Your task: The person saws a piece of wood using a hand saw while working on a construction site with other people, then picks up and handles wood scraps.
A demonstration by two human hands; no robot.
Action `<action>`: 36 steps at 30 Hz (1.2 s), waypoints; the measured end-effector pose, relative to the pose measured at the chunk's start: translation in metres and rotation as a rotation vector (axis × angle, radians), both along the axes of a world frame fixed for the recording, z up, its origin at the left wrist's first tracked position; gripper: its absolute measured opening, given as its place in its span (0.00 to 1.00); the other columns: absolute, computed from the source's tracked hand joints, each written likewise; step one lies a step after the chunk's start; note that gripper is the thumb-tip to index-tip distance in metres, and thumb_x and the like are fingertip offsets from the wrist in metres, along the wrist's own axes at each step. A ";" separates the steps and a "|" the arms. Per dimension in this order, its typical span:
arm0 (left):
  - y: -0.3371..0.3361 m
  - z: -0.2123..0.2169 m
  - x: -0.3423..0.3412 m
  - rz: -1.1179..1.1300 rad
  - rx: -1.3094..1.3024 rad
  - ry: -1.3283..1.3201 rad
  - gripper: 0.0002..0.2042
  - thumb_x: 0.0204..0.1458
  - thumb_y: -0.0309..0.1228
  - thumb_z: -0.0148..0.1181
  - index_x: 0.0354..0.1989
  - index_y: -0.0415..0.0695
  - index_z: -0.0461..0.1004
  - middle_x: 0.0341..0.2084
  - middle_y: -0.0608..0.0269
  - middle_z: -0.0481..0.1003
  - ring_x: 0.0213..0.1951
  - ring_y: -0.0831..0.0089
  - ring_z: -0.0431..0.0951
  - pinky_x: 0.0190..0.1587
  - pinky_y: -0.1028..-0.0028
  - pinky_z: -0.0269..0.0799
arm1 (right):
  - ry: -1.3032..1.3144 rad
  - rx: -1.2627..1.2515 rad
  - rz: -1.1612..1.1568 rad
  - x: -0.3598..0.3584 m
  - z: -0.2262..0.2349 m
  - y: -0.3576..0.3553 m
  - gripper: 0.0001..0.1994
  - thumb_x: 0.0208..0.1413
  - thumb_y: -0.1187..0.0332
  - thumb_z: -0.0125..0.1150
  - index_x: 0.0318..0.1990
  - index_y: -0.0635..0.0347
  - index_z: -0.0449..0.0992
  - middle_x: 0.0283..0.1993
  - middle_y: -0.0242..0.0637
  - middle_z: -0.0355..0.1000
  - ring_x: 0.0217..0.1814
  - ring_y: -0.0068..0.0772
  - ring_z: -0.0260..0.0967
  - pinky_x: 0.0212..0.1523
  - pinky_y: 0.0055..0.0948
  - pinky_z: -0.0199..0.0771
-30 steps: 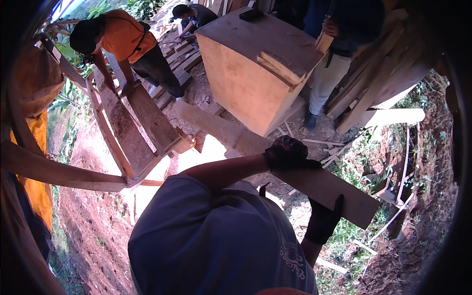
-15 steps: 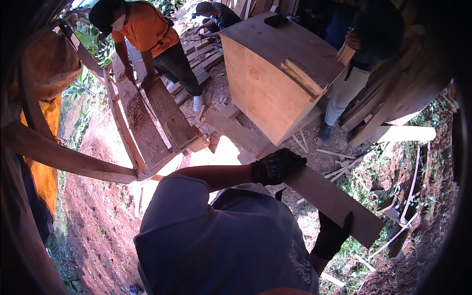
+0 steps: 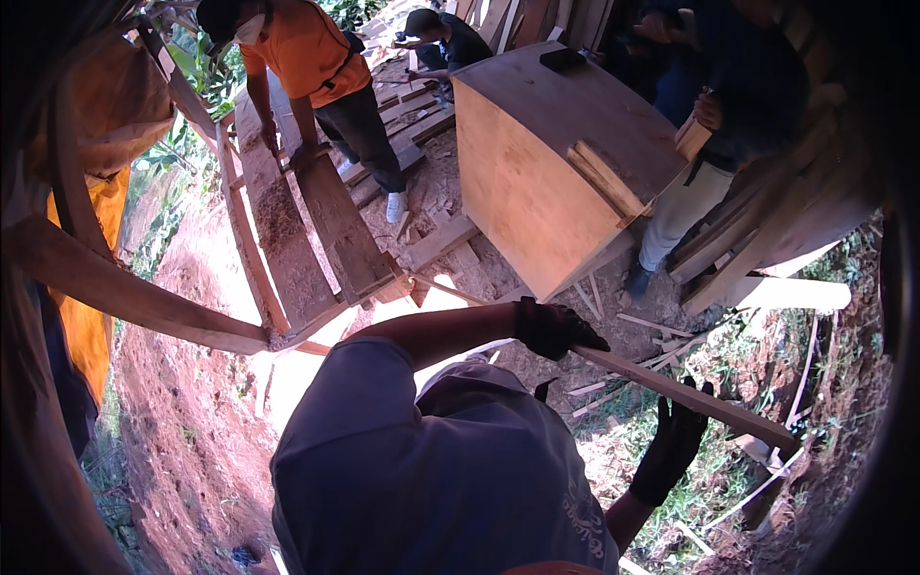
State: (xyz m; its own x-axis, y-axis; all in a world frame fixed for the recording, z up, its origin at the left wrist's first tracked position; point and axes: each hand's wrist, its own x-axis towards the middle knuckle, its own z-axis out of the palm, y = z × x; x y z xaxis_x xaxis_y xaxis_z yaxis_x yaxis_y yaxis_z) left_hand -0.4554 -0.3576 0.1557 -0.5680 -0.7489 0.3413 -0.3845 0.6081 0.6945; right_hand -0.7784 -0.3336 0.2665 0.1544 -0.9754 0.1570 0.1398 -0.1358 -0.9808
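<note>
A long wooden board [image 3: 733, 415] slants across in front of me with its narrow edge turned toward me. My left hand [image 3: 558, 331], in a black glove, is closed around it near the middle. On the right, my right hand [image 3: 675, 443], also in a black glove, has its fingers stretched out and apart against the board's nearer part. The board's other part runs past my left hand toward the plank bench [image 3: 355, 251] and is partly hidden by my left forearm.
A large pale wooden box [image 3: 522, 182] stands ahead, with wood pieces [image 3: 606, 180] on top. A person in orange [image 3: 316, 57] leans over the bench at left; another stands right of the box, holding wood. Curved timber [image 3: 134, 297] crosses the left side. Scraps litter the ground.
The board has rolled from showing its broad face to showing its narrow edge. My right hand's fingers have opened out, and my left hand has shifted slightly right and down.
</note>
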 end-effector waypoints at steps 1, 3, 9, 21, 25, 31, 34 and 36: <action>-0.001 0.002 0.006 -0.095 0.099 0.031 0.29 0.48 0.23 0.58 0.63 0.47 0.73 0.47 0.51 0.79 0.51 0.53 0.80 0.56 0.56 0.74 | -0.008 0.010 0.069 0.006 0.006 -0.003 0.32 0.74 0.55 0.47 0.76 0.67 0.51 0.74 0.54 0.59 0.76 0.51 0.60 0.73 0.54 0.66; -0.006 0.003 0.015 -0.286 0.298 0.098 0.27 0.47 0.23 0.59 0.60 0.49 0.76 0.43 0.54 0.81 0.49 0.57 0.80 0.53 0.58 0.75 | -0.027 0.012 0.219 0.008 -0.001 -0.010 0.32 0.73 0.55 0.52 0.73 0.69 0.57 0.72 0.53 0.62 0.75 0.49 0.62 0.72 0.51 0.66; -0.029 -0.001 0.001 -0.295 0.496 -0.159 0.24 0.46 0.37 0.71 0.53 0.44 0.80 0.44 0.52 0.81 0.50 0.56 0.79 0.55 0.58 0.74 | 0.513 -0.097 0.005 0.022 -0.033 -0.007 0.29 0.71 0.52 0.56 0.63 0.73 0.67 0.59 0.51 0.73 0.60 0.47 0.73 0.63 0.44 0.73; -0.029 -0.019 0.005 0.106 0.720 -0.384 0.35 0.50 0.67 0.64 0.43 0.42 0.84 0.35 0.51 0.82 0.41 0.58 0.82 0.48 0.60 0.73 | -0.836 0.463 -0.208 0.015 0.022 -0.028 0.36 0.65 0.66 0.67 0.74 0.67 0.54 0.58 0.54 0.75 0.57 0.51 0.77 0.57 0.46 0.79; -0.011 -0.036 0.000 0.127 0.665 -0.374 0.31 0.52 0.64 0.64 0.40 0.42 0.83 0.35 0.50 0.82 0.40 0.56 0.82 0.48 0.59 0.74 | -0.411 0.318 -0.225 -0.010 0.007 -0.019 0.30 0.73 0.58 0.53 0.75 0.64 0.52 0.68 0.52 0.65 0.69 0.44 0.67 0.67 0.42 0.72; -0.013 -0.044 -0.027 0.179 0.400 -0.388 0.29 0.58 0.61 0.59 0.40 0.41 0.82 0.36 0.50 0.81 0.40 0.54 0.82 0.48 0.57 0.73 | 0.648 0.050 -0.394 -0.048 -0.009 -0.021 0.28 0.77 0.57 0.46 0.74 0.66 0.52 0.69 0.49 0.64 0.71 0.43 0.64 0.70 0.42 0.69; -0.021 -0.051 -0.036 0.202 0.323 -0.375 0.29 0.60 0.61 0.57 0.39 0.41 0.82 0.35 0.51 0.81 0.40 0.54 0.83 0.47 0.57 0.73 | -0.127 0.161 -0.376 -0.062 0.002 -0.026 0.27 0.78 0.54 0.40 0.73 0.64 0.55 0.69 0.49 0.64 0.72 0.43 0.62 0.72 0.44 0.65; -0.026 -0.046 -0.044 0.177 0.197 -0.409 0.28 0.61 0.59 0.56 0.39 0.43 0.82 0.33 0.52 0.80 0.39 0.54 0.83 0.47 0.56 0.74 | -0.543 0.200 -0.380 -0.077 0.010 -0.029 0.28 0.77 0.51 0.40 0.73 0.64 0.56 0.69 0.49 0.64 0.72 0.42 0.61 0.73 0.45 0.62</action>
State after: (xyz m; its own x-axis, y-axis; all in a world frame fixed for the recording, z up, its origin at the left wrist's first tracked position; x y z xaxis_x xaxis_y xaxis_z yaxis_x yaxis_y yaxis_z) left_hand -0.4998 -0.3840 0.1101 -0.4839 -0.8742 -0.0410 -0.7355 0.3809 0.5602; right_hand -0.8549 -0.3623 0.2763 -0.2534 -0.9646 -0.0728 0.5967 -0.0966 -0.7967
